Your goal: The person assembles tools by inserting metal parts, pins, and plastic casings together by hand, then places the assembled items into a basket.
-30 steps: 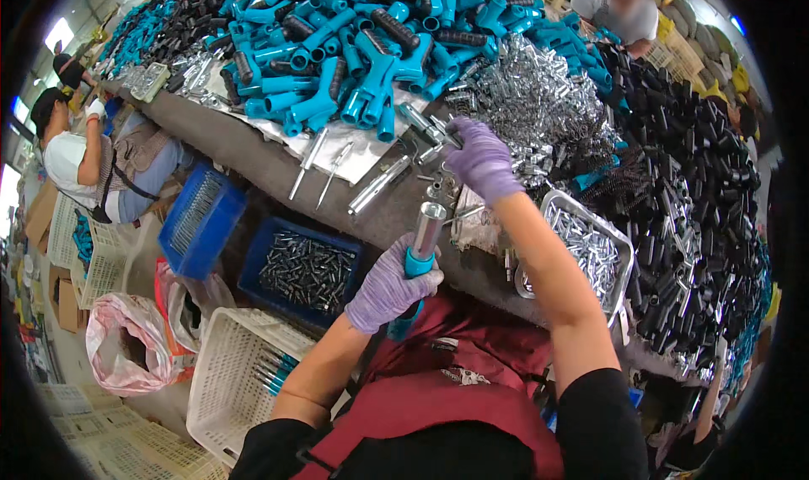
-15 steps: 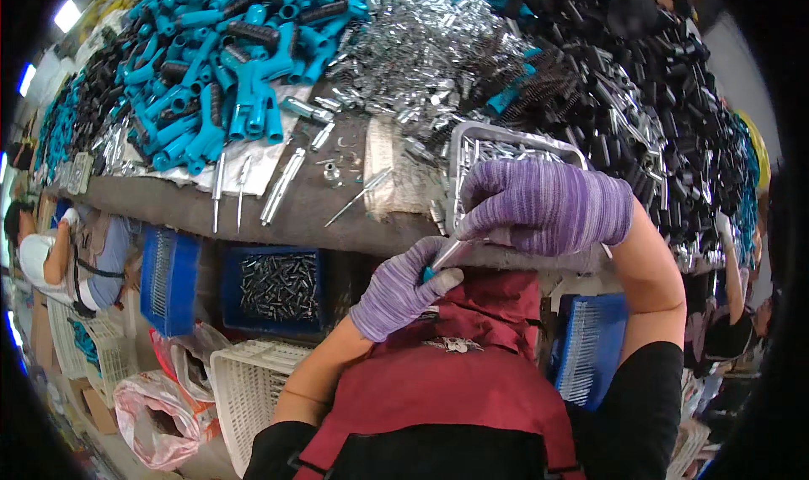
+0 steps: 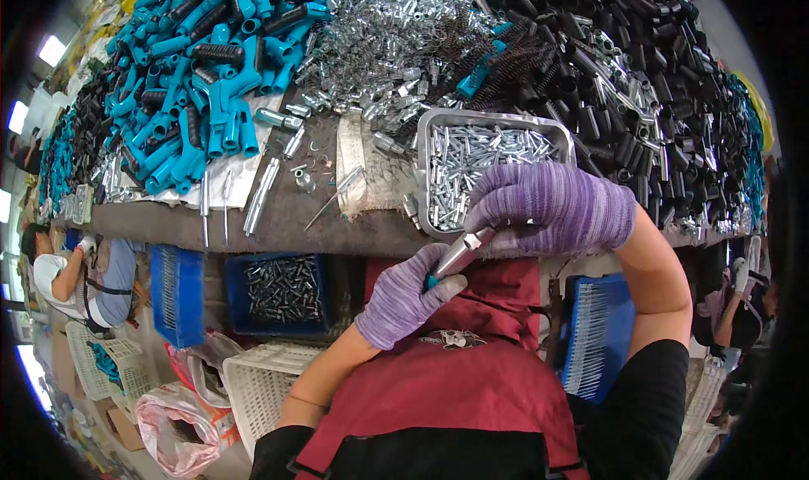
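My left hand [image 3: 413, 299], in a purple knit glove, is closed around a silver metal tube [image 3: 456, 257] with a teal lower end. The tube slants up to the right, in front of my apron. My gloved right hand [image 3: 552, 206] is closed at the tube's upper end, fingers bent over its narrower tip; whether they also pinch a small part is hidden. Just behind the right hand, a metal tray [image 3: 425, 164] holds many small silver pins [image 3: 489, 147]. On the bench to the left lie a loose metal tube [image 3: 262, 196] and thin rods [image 3: 334, 197].
Teal tool bodies [image 3: 223, 88] are heaped at the back left, silver fittings [image 3: 379, 37] in the middle, black sleeves [image 3: 628, 67] at right. Below the bench edge stand blue bins [image 3: 238, 311] and a white crate [image 3: 253, 396]. Other people [image 3: 97, 269] sit at both sides.
The view has shifted slightly. My right hand has lifted a little from the tube, baring more of its upper end, and more of the pin tray shows.
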The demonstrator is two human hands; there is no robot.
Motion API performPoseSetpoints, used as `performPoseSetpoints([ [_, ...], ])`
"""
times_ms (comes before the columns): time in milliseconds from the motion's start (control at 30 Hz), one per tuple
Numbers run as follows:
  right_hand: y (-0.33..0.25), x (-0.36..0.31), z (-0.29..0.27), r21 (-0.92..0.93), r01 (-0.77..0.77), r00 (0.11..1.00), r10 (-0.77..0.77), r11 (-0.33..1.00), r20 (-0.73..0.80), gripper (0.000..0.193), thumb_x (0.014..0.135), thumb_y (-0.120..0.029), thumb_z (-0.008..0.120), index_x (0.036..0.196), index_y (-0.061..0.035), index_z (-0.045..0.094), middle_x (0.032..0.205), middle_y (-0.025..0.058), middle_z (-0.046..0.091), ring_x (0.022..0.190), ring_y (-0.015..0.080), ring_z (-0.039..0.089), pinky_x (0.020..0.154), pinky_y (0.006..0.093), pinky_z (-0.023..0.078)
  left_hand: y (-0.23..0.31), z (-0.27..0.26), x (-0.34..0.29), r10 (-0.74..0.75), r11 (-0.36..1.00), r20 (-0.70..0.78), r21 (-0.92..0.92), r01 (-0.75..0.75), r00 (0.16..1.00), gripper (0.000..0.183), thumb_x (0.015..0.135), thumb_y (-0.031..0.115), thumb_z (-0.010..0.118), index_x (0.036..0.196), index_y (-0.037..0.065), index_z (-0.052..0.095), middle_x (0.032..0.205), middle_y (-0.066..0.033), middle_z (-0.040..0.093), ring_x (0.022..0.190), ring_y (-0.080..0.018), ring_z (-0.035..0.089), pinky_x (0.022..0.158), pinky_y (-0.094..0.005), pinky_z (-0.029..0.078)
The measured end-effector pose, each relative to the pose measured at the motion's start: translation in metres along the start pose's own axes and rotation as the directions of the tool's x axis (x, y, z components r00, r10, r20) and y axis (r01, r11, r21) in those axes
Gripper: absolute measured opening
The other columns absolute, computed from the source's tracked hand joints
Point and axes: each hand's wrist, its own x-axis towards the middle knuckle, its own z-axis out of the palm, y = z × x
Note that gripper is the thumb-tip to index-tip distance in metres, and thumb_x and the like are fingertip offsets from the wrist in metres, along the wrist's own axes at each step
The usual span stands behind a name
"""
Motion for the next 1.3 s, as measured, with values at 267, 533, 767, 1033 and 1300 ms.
performPoseSetpoints([
  [267, -0.006, -0.002, 0.01, 0.092, -0.253, 0.967, 0.253, 0.963, 0.013, 0.031, 0.084, -0.032, 0.056, 0.099, -0.0061, 0.058, 0.085, 0.015, 0.06, 0.081, 0.031, 0.059, 0.073, 0.0378, 0.046, -0.004, 0.002, -0.004, -0.02, 1.0, 0.0, 0.02, 0.02, 1.0, 0.043, 0.079, 0.036, 0.062, 0.107, 0.006, 0.053, 0.081, -0.0171, 0.059, 0.076, -0.0309, 0.06, 0.067, -0.0348, 0.046],
  [533, -0.008, -0.005, 0.014, 0.052, 0.053, 0.999, -0.053, 0.997, -0.004, 0.016, 0.079, -0.017, 0.061, 0.091, -0.0077, 0.057, 0.085, 0.0111, 0.057, 0.08, 0.0288, 0.059, 0.068, 0.0358, 0.047, -0.007, -0.008, -0.004, 0.093, 0.993, 0.107, -0.08, -0.085, 0.99, 0.042, 0.08, 0.035, 0.062, 0.106, 0.003, 0.054, 0.081, -0.0173, 0.06, 0.073, -0.0327, 0.061, 0.065, -0.0354, 0.047],
  [767, -0.012, -0.004, 0.014, 0.05, -0.074, 0.997, 0.075, 0.996, -0.019, 0.016, 0.082, -0.019, 0.058, 0.093, -0.0071, 0.057, 0.085, 0.0126, 0.057, 0.08, 0.0295, 0.059, 0.069, 0.0356, 0.048, -0.008, 0.005, -0.001, 0.122, 0.992, -0.012, 0.042, -0.121, 0.992, 0.04, 0.076, 0.028, 0.067, 0.101, 0.0, 0.054, 0.082, -0.017, 0.06, 0.071, -0.0332, 0.061, 0.06, -0.0365, 0.048],
  [1033, -0.016, -0.002, 0.032, 0.118, -0.355, 0.918, 0.37, 0.927, -0.142, 0.026, 0.085, -0.03, 0.054, 0.096, -0.0056, 0.056, 0.074, 0.0159, 0.061, 0.072, 0.0318, 0.062, 0.062, 0.038, 0.049, -0.006, 0.001, 0.004, 0.307, 0.916, -0.162, 0.317, -0.245, 0.938, 0.036, 0.074, 0.026, 0.067, 0.098, 0.002, 0.055, 0.081, -0.0163, 0.06, 0.07, -0.0329, 0.06, 0.06, -0.0377, 0.047],
  [1300, -0.031, -0.005, 0.018, -0.046, 0.165, 0.985, -0.163, 0.985, 0.05, 0.029, 0.075, -0.012, 0.059, 0.103, -0.0097, 0.055, 0.095, 0.0098, 0.056, 0.08, 0.027, 0.059, 0.067, 0.034, 0.05, -0.01, -0.026, -0.011, 0.033, 0.838, 0.536, -0.474, 0.269, 0.844, 0.049, 0.083, 0.036, 0.058, 0.117, 0.003, 0.049, 0.092, -0.008, 0.059, 0.084, -0.0122, 0.055, 0.074, -0.0279, 0.045],
])
